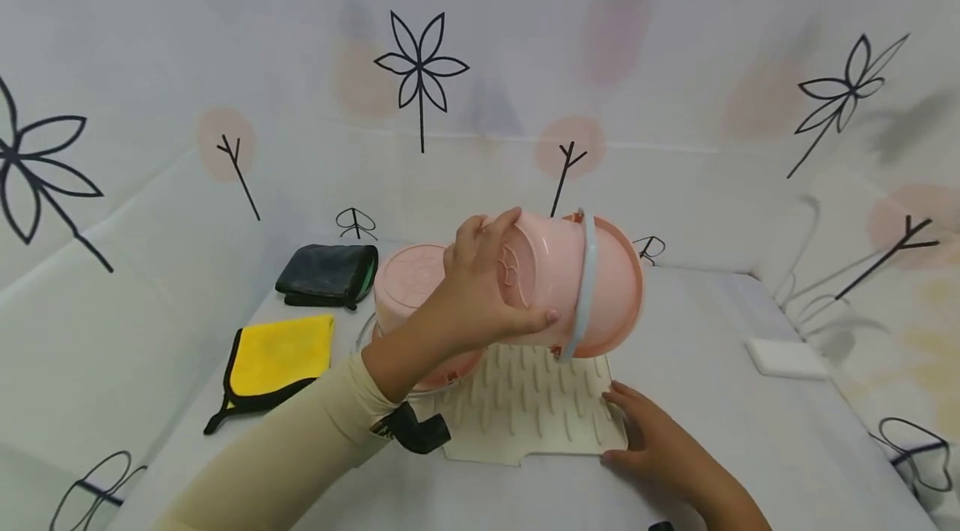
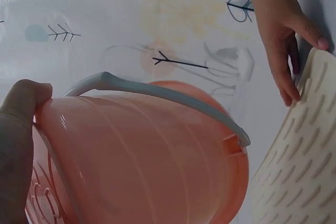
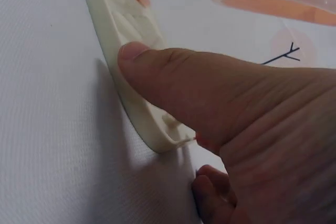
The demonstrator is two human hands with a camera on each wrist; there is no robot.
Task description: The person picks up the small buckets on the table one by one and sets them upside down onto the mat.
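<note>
My left hand (image 1: 480, 289) grips a pink bucket (image 1: 555, 281) around its base end and holds it sideways above the table, its mouth facing right. The bucket's grey-blue handle (image 2: 163, 95) lies across its side near the rim. Beneath is a cream ribbed draining board (image 1: 532, 406). My right hand (image 1: 660, 439) holds that board at its near right corner, thumb (image 3: 142, 61) on the raised edge and fingers along the right side. Behind my left forearm, a second pink bucket (image 1: 405, 273) stands upside down at the board's left, partly hidden.
A yellow cloth with black trim (image 1: 281, 356) lies on the left of the white table (image 1: 720, 398). Behind it sits a folded dark grey cloth (image 1: 322, 273). A white block (image 1: 787, 358) rests near the right edge. Patterned white curtains (image 1: 480, 97) enclose the back and sides.
</note>
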